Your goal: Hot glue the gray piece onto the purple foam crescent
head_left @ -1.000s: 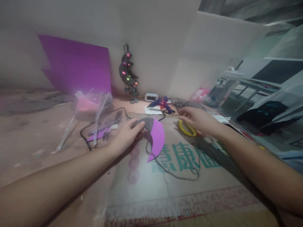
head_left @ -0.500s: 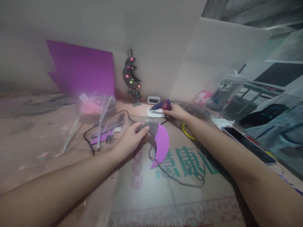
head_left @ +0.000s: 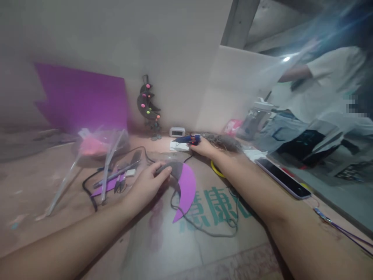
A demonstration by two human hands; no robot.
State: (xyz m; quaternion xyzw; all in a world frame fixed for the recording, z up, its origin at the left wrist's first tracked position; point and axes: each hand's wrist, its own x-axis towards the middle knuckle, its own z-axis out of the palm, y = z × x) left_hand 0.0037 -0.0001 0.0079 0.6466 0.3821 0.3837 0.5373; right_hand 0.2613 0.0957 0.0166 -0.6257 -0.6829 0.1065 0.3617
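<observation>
My left hand (head_left: 147, 186) grips the grey upper end of a purple crescent-shaped foam piece (head_left: 185, 190) that lies on a printed sack. A grey cord (head_left: 204, 229) trails from the crescent across the sack. My right hand (head_left: 204, 148) reaches far forward and is closed on the blue glue gun (head_left: 186, 139), which rests on a white pad with a red light showing.
A purple sheet (head_left: 81, 99) leans on the wall beside a dark moon ornament (head_left: 147, 103). Plastic bags (head_left: 99, 144), black cable, a small white clock (head_left: 177, 132), a yellow ring (head_left: 217, 170) and a phone (head_left: 281, 178) lie around. A person in white stands at right.
My right hand moved forward from near the yellow ring to the glue gun and closed on it. My left hand kept hold of the crescent. The view swung, revealing a person at right.
</observation>
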